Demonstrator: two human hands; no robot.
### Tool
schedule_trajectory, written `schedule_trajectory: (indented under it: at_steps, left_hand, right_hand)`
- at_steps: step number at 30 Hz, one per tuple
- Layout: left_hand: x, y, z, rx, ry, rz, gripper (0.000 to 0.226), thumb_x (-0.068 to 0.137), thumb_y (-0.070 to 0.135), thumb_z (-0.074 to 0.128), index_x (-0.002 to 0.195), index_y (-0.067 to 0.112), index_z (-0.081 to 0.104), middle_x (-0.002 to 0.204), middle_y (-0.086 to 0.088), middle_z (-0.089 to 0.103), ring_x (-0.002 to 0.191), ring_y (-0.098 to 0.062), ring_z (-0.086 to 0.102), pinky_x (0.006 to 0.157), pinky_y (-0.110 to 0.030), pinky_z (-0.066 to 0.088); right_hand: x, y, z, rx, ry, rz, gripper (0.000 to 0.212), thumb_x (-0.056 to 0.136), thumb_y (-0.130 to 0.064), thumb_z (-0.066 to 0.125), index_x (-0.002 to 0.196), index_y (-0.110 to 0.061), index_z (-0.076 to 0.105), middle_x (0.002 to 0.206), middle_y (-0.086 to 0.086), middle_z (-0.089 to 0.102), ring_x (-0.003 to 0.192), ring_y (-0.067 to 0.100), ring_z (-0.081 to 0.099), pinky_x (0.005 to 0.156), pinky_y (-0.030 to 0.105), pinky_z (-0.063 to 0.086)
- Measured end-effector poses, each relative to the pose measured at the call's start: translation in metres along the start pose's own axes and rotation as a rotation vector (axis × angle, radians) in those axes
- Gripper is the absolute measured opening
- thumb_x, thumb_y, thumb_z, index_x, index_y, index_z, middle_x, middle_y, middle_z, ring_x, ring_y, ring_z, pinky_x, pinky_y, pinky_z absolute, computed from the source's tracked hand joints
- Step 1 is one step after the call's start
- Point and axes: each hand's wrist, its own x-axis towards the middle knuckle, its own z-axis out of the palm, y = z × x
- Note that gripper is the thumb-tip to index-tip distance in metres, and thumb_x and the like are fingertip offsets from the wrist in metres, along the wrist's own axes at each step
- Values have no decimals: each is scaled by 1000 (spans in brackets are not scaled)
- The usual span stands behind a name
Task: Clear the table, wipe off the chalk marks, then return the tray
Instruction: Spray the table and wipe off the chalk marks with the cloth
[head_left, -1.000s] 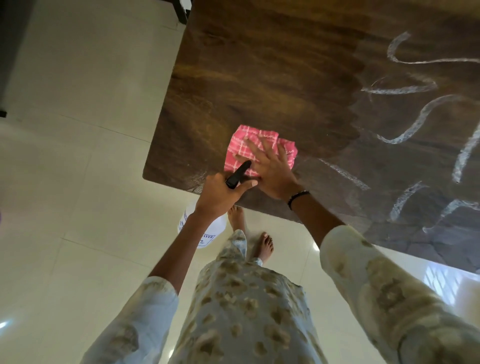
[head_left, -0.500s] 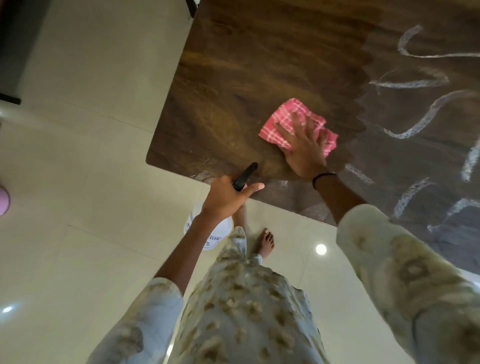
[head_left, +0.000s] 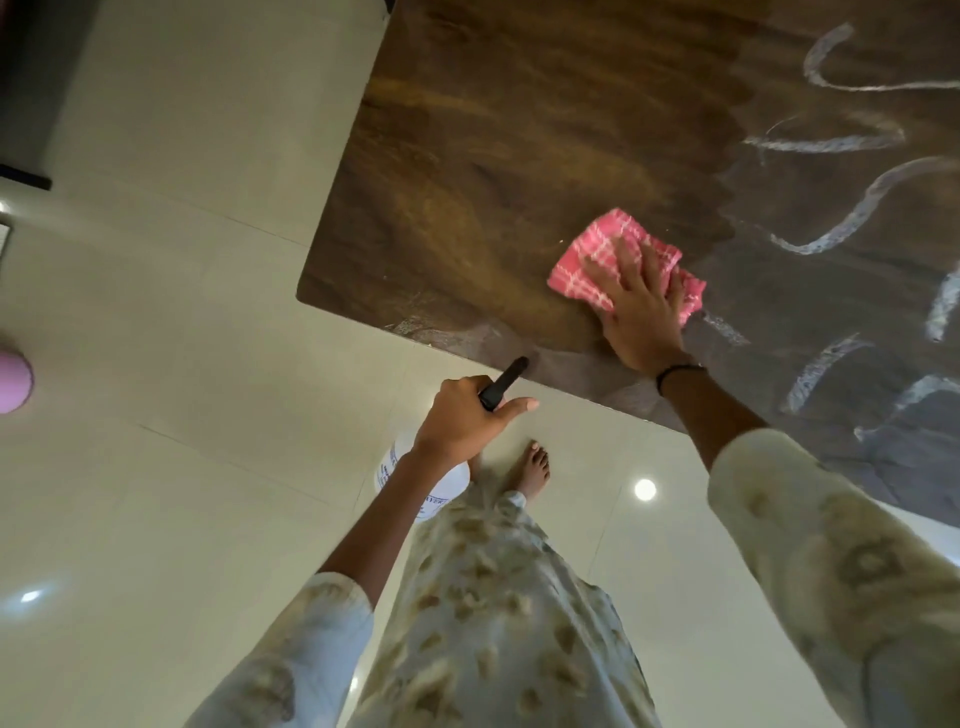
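A dark wooden table (head_left: 493, 156) fills the upper right. Its left part shows bare brown wood, while white chalk marks (head_left: 852, 218) curl across the duller right part. My right hand (head_left: 641, 306) presses flat, fingers straight, on a folded pink checked cloth (head_left: 587, 265) near the table's front edge, at the border of the chalky area. My left hand (head_left: 467, 415) grips a white spray bottle (head_left: 431, 488) by its black trigger head, below the table's edge and over the floor. No tray is in view.
Pale glossy floor tiles (head_left: 182, 364) lie left of and below the table. My bare foot (head_left: 532, 467) stands just under the table's front edge. A pink rounded object (head_left: 13, 382) sits at the far left edge. A dark furniture edge (head_left: 26, 176) shows at upper left.
My right hand has slid the pink cloth rightward along the table, from near the front left corner toward the chalk marks. My left hand with the bottle has stayed put.
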Motion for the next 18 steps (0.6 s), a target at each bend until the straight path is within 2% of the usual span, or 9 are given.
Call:
schedule_trajectory:
  at_steps: [2, 5, 7, 9, 11, 13, 16, 18]
  left_hand:
    - [0, -4, 5, -15, -28, -12, 81, 57, 78, 58, 67, -3, 54, 62, -18, 63, 60, -31, 59, 67, -43, 50]
    - [1, -5, 11, 4, -57, -33, 80, 56, 79, 57, 67, 0, 54, 62, -15, 63, 59, -29, 60, 67, -43, 52]
    - [1, -3, 15, 40, -82, -55, 68, 62, 71, 66, 60, 6, 49, 55, -10, 58, 54, -26, 54, 62, -40, 51]
    - [1, -1, 18, 80, -63, -64, 58, 70, 58, 72, 53, 14, 38, 48, -1, 46, 46, -20, 44, 54, -32, 41]
    - [2, -1, 16, 90, -8, -75, 55, 74, 51, 73, 52, 17, 35, 46, 3, 41, 44, -15, 41, 52, -26, 34]
    - [3, -2, 11, 76, 36, -80, 53, 75, 47, 73, 52, 16, 36, 46, 3, 42, 44, -15, 42, 51, -25, 32]
    - [7, -9, 4, 55, 33, -85, 51, 73, 50, 74, 57, 9, 46, 54, -6, 54, 52, -22, 53, 57, -28, 42]
    - [9, -13, -2, 56, 44, -90, 51, 72, 50, 74, 59, 8, 49, 56, -7, 56, 55, -23, 55, 58, -29, 43]
  right_hand:
    - [18, -28, 2, 50, 8, 49, 54, 98, -31, 44, 147, -41, 23, 160, 2, 3, 146, 37, -2, 108, 67, -1]
    - [23, -48, 13, 10, 14, -84, 56, 97, -34, 46, 147, -41, 23, 160, 3, 5, 146, 35, 0, 108, 67, -2]
    - [18, -45, 17, -44, 30, -143, 59, 96, -33, 50, 147, -41, 22, 160, 3, 8, 146, 34, 2, 107, 66, 1]
    - [14, -41, 18, -68, 28, -164, 59, 96, -33, 51, 147, -41, 21, 160, 3, 9, 146, 33, 3, 108, 66, 2]
    - [13, -41, 17, -70, 22, -175, 59, 96, -33, 50, 147, -42, 21, 160, 3, 9, 146, 33, 3, 108, 66, 3]
    - [14, -42, 16, -69, 15, -172, 59, 96, -33, 50, 147, -41, 21, 160, 3, 9, 146, 33, 4, 108, 66, 3]
    - [13, -41, 16, -75, 19, -173, 59, 97, -32, 50, 147, -41, 21, 160, 3, 10, 146, 33, 4, 108, 66, 4]
    - [13, -41, 16, -76, 19, -179, 58, 97, -32, 50, 147, -41, 22, 160, 3, 11, 146, 34, 5, 107, 68, 6]
